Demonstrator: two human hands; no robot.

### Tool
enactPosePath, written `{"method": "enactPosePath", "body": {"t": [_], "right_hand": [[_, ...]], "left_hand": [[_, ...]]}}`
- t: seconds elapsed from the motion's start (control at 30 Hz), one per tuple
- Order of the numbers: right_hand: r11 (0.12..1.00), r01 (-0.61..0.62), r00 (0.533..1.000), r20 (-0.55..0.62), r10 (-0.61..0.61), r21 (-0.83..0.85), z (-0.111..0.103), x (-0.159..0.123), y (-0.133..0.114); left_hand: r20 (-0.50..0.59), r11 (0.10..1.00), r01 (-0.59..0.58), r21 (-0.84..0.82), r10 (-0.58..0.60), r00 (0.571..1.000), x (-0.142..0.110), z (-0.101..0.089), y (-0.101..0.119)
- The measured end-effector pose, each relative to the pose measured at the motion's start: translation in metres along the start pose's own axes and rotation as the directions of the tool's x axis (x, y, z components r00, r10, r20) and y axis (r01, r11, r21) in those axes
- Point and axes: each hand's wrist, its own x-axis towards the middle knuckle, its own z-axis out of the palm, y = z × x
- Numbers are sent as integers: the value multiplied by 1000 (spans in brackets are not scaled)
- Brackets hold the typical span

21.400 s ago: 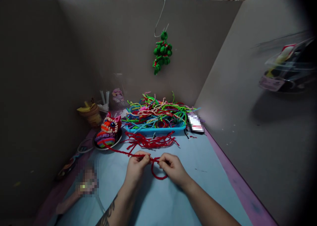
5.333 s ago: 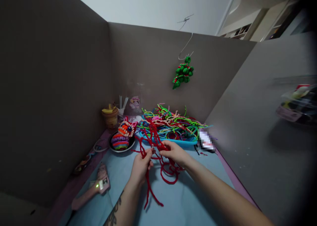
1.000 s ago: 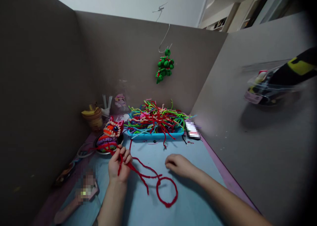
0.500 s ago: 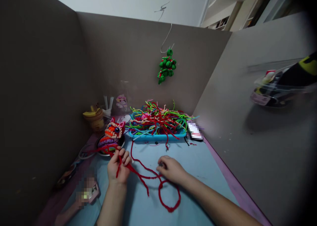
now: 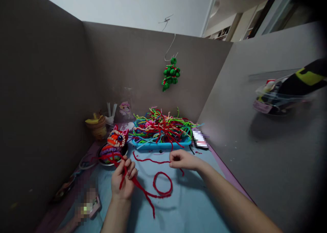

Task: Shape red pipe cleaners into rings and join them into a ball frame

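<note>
My left hand [image 5: 125, 177] is closed round several red pipe cleaners [image 5: 140, 186], whose ends stick out on both sides. One of these ends in a round loop [image 5: 162, 173] over the table. My right hand [image 5: 184, 160] pinches a separate red pipe cleaner [image 5: 153, 161], its long part reaching left and a short end hanging below the fingers. Just beyond my left hand, a colourful cat-like figure [image 5: 117, 138] made of fuzzy stems sits in a metal bowl [image 5: 108, 163]. Behind both hands stands a blue tray [image 5: 160, 145] heaped with multicoloured pipe cleaners [image 5: 163, 126].
A green tree-shaped ornament [image 5: 171, 75] hangs from a wire on the back partition. On the right wall is a clear holder [image 5: 270, 100]. A phone-like device [image 5: 200, 139] lies right of the tray; pots [image 5: 96, 128] stand at back left. A pink-edged object [image 5: 95, 207] lies front left.
My right hand has risen away from the loop, drawing one red pipe cleaner apart from the others. My left hand keeps its grip, slightly lower in view. The camera has tilted up a little.
</note>
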Motion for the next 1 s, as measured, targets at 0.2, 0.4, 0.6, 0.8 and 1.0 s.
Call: {"method": "enactPosePath", "body": {"t": [0.2, 0.4, 0.6, 0.8, 1.0], "right_hand": [[993, 18, 998, -68, -11, 112, -24, -8, -11], [915, -29, 844, -500, -194, -403, -76, 23, -12], [726, -292, 685, -666, -295, -622, -69, 32, -10], [683, 242, 969, 142, -200, -689, 61, -18, 28], [744, 172, 982, 50, -183, -646, 86, -59, 42]], "left_hand": [[-66, 995, 57, 78, -52, 996, -1, 3, -5], [-101, 992, 73, 103, -63, 993, 1, 2, -9], [-115, 993, 67, 96, -55, 992, 3, 1, -6], [-165, 985, 36, 168, -8, 986, 2, 5, -11], [-221, 920, 49, 388, 41, 974, -1, 6, -27]]}}
